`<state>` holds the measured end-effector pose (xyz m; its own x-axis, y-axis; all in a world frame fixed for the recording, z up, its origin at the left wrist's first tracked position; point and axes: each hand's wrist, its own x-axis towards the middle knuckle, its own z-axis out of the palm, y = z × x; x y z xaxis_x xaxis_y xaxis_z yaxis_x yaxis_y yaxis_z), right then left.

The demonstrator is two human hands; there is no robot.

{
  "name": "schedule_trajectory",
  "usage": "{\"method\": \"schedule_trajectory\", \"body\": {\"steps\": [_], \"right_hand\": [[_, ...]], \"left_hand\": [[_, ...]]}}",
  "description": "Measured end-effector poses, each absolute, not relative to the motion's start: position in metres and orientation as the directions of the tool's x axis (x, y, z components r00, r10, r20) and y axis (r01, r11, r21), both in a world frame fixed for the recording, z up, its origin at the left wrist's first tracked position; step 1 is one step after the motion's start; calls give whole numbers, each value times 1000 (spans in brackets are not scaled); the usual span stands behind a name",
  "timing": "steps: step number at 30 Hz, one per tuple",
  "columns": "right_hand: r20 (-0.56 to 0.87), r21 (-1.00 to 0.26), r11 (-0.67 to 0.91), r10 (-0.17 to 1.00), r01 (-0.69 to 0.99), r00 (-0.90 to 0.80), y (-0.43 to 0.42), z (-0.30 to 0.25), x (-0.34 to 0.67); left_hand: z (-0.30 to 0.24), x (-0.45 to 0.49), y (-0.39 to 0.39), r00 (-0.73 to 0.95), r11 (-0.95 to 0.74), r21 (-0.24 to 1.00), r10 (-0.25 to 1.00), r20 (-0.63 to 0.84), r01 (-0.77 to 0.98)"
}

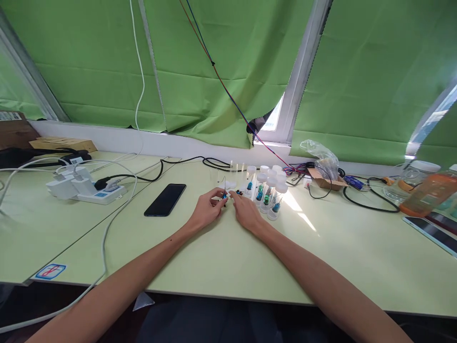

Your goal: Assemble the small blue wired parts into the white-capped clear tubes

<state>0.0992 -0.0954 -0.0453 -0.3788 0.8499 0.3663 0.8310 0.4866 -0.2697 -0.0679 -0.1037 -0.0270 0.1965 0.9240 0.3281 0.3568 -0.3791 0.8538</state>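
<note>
My left hand [208,208] rests on the pale green table [221,257], fingers pinched on a tiny blue part [224,196] with thin wire legs. My right hand [246,209] lies beside it, fingertips almost meeting the left ones; its fingers are curled toward the same small part and a few dark bits [239,193] on the table. Just right of the hands stands a cluster of clear vials with white caps [269,190], several holding blue or green pieces.
A black phone [165,199] lies left of the hands. A white power strip with chargers [84,186] and cables sits far left. A plastic bag on a small box [323,166], black cables, jars [421,188] and another phone [432,232] are at right.
</note>
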Motion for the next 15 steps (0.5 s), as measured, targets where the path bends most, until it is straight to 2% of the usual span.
{"method": "schedule_trajectory", "body": {"steps": [15], "right_hand": [[337,-258,468,864,845,-375,-91,-52,100]], "left_hand": [[-29,-68,-103,217,-384,837,922,322,390]]}}
